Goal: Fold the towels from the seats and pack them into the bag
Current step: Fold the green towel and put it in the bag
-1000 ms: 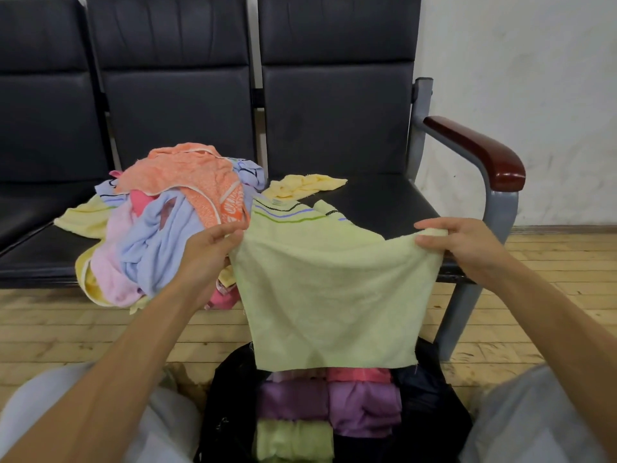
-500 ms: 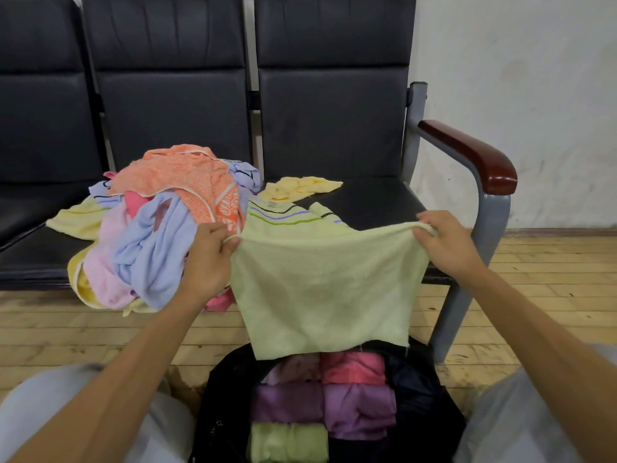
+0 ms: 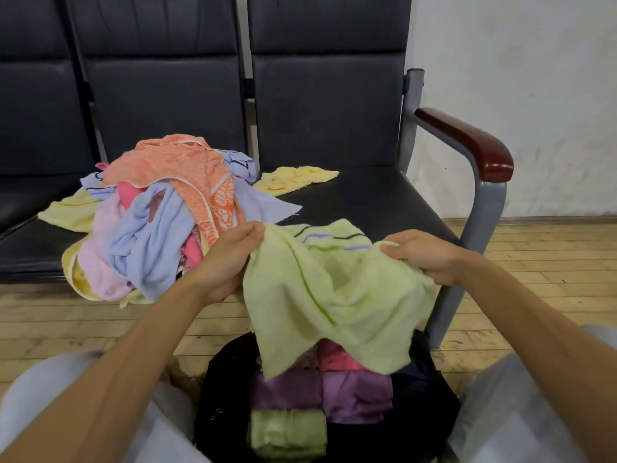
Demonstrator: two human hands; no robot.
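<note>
**Pale green towel held up over the open bag**

You've got the pale green terry towel up in the air between both hands, sagging in the middle and hanging in soft folds right above the black fabric bag at your knees. Thin black, purple and green stripes run across its far edge, and its lower hem is ragged and uneven.

Your left hand pinches the towel's upper left corner, thumb pressed against curled fingers. Your right hand grips a bunched bit of the upper right edge, fingers curled tight round the cloth.

Below, the bag sits open on the floor with folded towels packed inside: a red-pink one, purple ones and a light green one nearest you.

To your left, the heap of loose towels spills over the front of the black padded seats: blue, pink, yellow, and an orange towel on top. Its border carries a white pattern, too small to read as lettering. A yellow towel lies alone on the right-hand seat, just beside the heap.
</note>
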